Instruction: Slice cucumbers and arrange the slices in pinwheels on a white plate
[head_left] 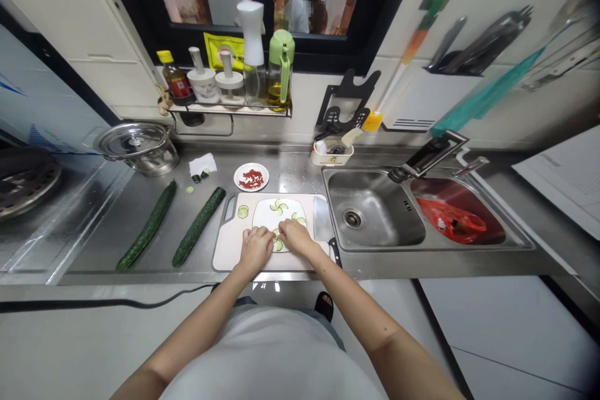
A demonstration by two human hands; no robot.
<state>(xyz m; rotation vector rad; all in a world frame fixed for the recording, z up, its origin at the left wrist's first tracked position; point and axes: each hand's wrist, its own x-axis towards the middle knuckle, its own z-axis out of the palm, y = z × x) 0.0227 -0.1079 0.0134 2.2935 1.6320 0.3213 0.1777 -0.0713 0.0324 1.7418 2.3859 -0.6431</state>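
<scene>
- The cucumber slices (pixel 278 207) lie in small curved fans on the white plate (pixel 262 215), just below the middle of the frame; thin and pale green, with darker edges.
- They look light, wet and bendy to me, apt to slip or tear; I'd pinch each one softly by its rind edge.
- The left hand (pixel 257 249) rests low over the plate's near-left part, fingers bent; I can't make out whether a slice is between them.
- The right hand (pixel 294 234) comes in beside it, fingertips drawn together at the lower fan; whether they grip anything, I can't tell.
- The plate, squarish with a thin dark rim, seems stiff and breakable, best lifted by opposite edges.
- Under it is a pale chopping board (pixel 225 250) with a grey edge, more round slices (pixel 242 211) to the left and a knife (pixel 322 219) to the right.
- Left of centre, two whole cucumbers (pixel 147 225) (pixel 199 226) lie on the steel counter (pixel 103 215), dark, bumpy, surely firm and heavier.
- Above the board sits a small dish (pixel 238 184) of red bits (pixel 252 179).
</scene>
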